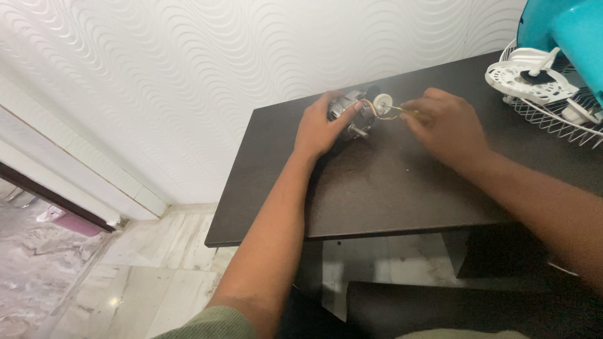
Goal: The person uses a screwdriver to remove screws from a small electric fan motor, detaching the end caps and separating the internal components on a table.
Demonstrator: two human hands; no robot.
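Here, motor: small metal fan motor (352, 116) on its side, far part of dark table (389, 188), shaft pointing near.
Left hand: left hand (321, 125) cupped over motor, fingers curled on casing.
Right hand: right hand (446, 122) pinched closed on yellow wires (396, 113) just beside white round part (381, 103).
Right edge: white wire fan guard (553, 113), teal fan body (565, 31).
Behind: white wavy wall (220, 63).
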